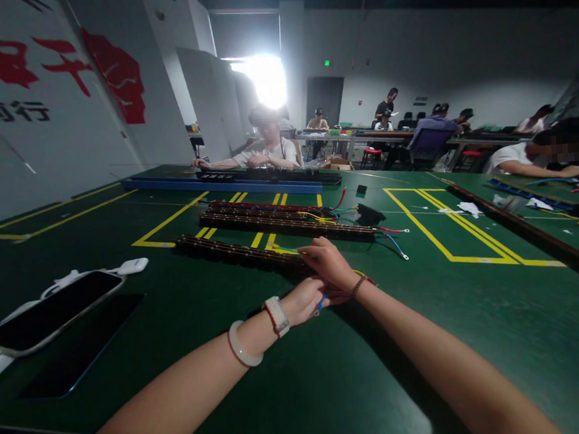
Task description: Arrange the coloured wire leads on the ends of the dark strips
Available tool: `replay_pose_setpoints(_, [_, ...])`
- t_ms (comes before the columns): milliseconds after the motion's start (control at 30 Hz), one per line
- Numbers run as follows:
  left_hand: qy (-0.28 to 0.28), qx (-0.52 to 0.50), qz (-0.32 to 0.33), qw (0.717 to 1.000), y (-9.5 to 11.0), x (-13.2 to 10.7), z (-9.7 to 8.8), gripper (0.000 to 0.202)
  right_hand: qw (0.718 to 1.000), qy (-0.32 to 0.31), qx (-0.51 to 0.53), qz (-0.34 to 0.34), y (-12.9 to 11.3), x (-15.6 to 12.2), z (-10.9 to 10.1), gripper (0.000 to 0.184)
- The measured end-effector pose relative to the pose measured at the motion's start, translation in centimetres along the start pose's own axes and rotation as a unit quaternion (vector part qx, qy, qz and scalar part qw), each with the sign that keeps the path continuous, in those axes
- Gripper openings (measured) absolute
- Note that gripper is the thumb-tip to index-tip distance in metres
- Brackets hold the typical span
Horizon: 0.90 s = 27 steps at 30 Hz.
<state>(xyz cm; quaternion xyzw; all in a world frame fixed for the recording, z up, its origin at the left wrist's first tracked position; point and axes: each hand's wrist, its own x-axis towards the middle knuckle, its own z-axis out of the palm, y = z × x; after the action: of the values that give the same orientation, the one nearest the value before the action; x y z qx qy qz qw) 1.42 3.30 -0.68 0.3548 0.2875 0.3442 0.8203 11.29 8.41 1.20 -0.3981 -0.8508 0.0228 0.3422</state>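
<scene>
A long dark strip [237, 251] with light dots lies on the green table, its right end running under my hands. My right hand [329, 262], a beaded bracelet at its wrist, is closed in a pinch on a thin yellow-green wire [286, 249] above the strip. Beneath it, my left hand [307, 300] closes around wires at the strip's end. A blue wire [321, 302] with a ring terminal pokes out below the left fingers, which my right hand partly hides. Just beyond lie several similar strips [290, 221] with red, yellow and blue wires.
Phones [61, 308] lie at left, and a dark flat panel [86, 346] sits nearer me. Yellow tape [171, 244] marks the table [479, 336]. A blue channel [227, 186] stretches across the far side, where a person [277, 152] sits. A long brown strip [531, 228] lies at right.
</scene>
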Motion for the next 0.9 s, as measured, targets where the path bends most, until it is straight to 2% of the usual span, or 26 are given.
replay_pose_setpoints(167, [0.043,0.002,-0.013,0.999,0.3,-0.1,0.5,0.027,0.998,-0.034,-0.043,-0.025,-0.2,0.3,0.7,0.022])
replay_pose_setpoints(367, [0.042,0.023,-0.009,0.999,0.4,-0.3,0.8,0.029,0.992,-0.072,-0.092,-0.053,-1.0,-0.1,0.0,0.023])
replay_pose_setpoints(500, [0.03,0.042,0.012,0.999,0.0,-0.1,0.3,0.026,0.995,-0.016,-0.084,-0.044,-0.8,-1.4,-0.6,0.035])
replay_pose_setpoints(567, [0.017,0.028,0.014,0.999,-0.1,0.0,0.0,0.022,0.996,0.022,-0.078,-0.027,-0.3,-2.5,-1.2,0.038])
replay_pose_setpoints(667, [-0.014,0.003,0.007,1.0,-0.3,0.1,-0.5,0.018,0.994,0.041,-0.096,-0.013,1.2,-4.6,-2.3,0.031])
replay_pose_setpoints(800, [-0.016,0.02,-0.004,1.0,-0.2,-0.1,-0.5,0.014,0.991,0.024,-0.129,0.008,3.4,-7.2,-3.6,0.028])
replay_pose_setpoints(900, [0.008,0.098,-0.022,0.995,0.1,-0.3,-0.3,0.013,0.989,-0.008,-0.146,0.028,4.6,-8.3,-4.1,0.027])
